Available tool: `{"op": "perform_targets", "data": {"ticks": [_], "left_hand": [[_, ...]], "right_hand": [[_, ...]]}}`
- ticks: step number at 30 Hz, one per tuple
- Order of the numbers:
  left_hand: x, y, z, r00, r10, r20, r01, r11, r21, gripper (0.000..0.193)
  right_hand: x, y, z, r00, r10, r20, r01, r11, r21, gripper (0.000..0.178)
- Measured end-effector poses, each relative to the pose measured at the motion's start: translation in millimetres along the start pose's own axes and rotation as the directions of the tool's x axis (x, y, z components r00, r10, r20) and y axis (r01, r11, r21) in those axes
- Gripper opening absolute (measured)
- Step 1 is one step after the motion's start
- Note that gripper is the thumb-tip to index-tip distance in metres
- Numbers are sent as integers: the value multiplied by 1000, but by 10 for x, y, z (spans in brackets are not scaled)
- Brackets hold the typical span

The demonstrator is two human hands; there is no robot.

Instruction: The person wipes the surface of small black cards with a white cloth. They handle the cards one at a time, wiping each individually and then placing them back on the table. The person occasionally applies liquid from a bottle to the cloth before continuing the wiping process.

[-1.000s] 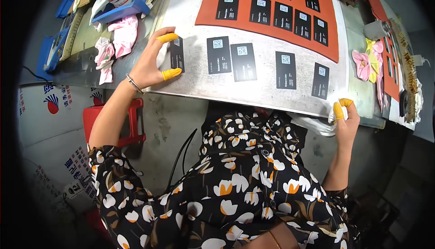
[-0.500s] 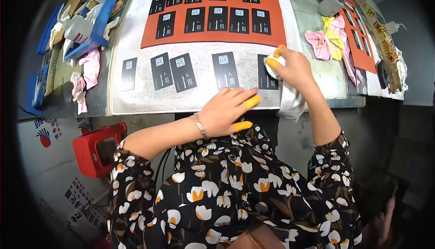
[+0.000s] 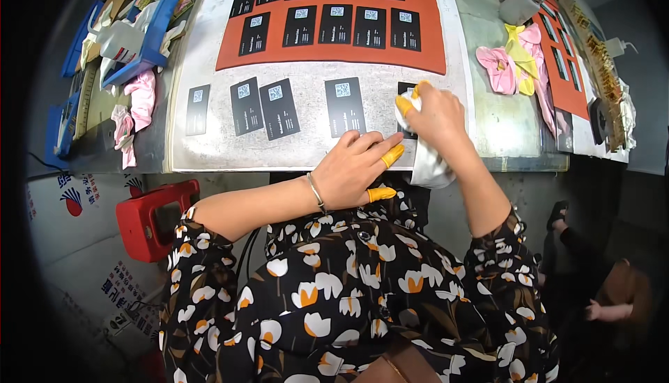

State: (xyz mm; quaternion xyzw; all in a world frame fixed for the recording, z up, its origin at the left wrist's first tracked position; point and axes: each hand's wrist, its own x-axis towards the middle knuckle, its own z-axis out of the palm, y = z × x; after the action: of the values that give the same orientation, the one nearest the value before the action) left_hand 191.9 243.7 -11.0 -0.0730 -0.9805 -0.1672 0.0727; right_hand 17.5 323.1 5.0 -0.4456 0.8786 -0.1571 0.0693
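Observation:
My right hand (image 3: 437,115) is closed round a white cloth (image 3: 431,168) and presses it over a black card (image 3: 403,88) with a printed square code. Most of that card is hidden beneath the hand and cloth. At the table's front edge, my left hand (image 3: 355,168) has its fingers stretched out, holding nothing, fingertips at the card's lower left corner. Both hands wear yellow finger cots on thumb and index finger. Left of this card lies another black card (image 3: 345,108); two slightly overlapping cards (image 3: 279,110) and a glare-washed card (image 3: 198,110) lie further left.
Behind, an orange-red mat (image 3: 327,54) carries two rows of black cards. Pink and yellow cloths (image 3: 517,63) and a bottle (image 3: 520,5) are at right. A blue rack (image 3: 157,42) with bottles stands left. Below are a red stool (image 3: 139,226) and, at lower right, another person (image 3: 613,299).
My right hand and the cloth have shifted left across the card, covering more of it. My left hand stays nearly in place. More of the other person shows at lower right.

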Motion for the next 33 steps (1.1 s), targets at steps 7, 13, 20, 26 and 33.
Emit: {"op": "perform_targets", "data": {"ticks": [7, 13, 20, 26, 33], "left_hand": [[-246, -109, -100, 989, 11, -148, -41, 978, -202, 54], [-673, -289, -254, 983, -87, -159, 77, 995, -69, 50], [-721, -312, -185, 970, -108, -217, 106, 994, -24, 52], [-727, -356, -141, 977, -107, -186, 92, 992, -88, 52], [-1105, -379, -324, 940, -207, -270, 173, 974, -144, 55]], "right_hand": [[-408, -60, -6, 996, 41, 79, -39, 999, -24, 34], [-554, -103, -153, 953, -93, 288, 100, 995, -8, 35], [438, -741, 137, 975, -220, 32, 219, 975, 35, 35], [435, -805, 371, 989, -150, 10, 150, 989, 1, 33], [-201, -884, 279, 975, -145, 167, 151, 988, -20, 32]]}}
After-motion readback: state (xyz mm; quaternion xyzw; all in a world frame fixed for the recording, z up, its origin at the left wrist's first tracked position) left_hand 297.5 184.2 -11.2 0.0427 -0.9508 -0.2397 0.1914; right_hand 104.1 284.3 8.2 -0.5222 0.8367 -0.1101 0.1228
